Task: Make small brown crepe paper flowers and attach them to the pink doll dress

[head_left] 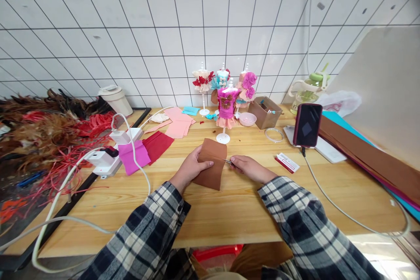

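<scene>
Probably the brown sheet (pixel 211 175), a little below the centre of the frame, is light, thin and limp, easily creased or torn but hardly slippery; its slightly bowed surface suggests soft cloth or crepe-like paper. It seems best held flat near an edge, thumb above and fingers below, close to the blades so it doesn't fold. The left hand (pixel 190 168) grips its left side that way, thumb on top, the fingers mostly hidden. The right hand (pixel 249 168), right of centre, is closed around small scissors (pixel 229 162), their tips at the sheet's right edge; the blades' opening is too small to tell.
</scene>
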`<action>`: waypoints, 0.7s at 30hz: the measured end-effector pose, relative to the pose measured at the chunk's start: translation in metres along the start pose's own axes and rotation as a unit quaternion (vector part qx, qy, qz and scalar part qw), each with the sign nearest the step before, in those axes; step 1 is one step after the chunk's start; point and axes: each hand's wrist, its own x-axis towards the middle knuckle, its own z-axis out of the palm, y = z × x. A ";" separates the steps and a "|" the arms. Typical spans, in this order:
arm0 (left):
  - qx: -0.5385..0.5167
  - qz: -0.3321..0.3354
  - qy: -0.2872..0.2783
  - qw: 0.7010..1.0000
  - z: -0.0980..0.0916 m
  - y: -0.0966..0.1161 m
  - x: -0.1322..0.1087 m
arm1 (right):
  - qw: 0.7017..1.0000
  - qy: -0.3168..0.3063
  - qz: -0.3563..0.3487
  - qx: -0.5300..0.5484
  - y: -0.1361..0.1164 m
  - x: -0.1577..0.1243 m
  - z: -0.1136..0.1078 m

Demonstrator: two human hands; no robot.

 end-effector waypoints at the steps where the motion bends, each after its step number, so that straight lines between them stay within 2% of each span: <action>1: 0.001 0.003 -0.001 1.000 0.000 0.000 0.000 | 1.000 -0.001 -0.003 -0.006 0.000 0.000 0.000; 13: -0.029 0.002 -0.018 0.999 0.005 0.005 -0.001 | 0.996 -0.008 -0.031 -0.081 -0.004 0.001 -0.002; 21: -0.019 0.004 0.005 1.000 0.004 0.003 0.001 | 0.997 -0.005 -0.034 -0.068 -0.003 0.000 0.001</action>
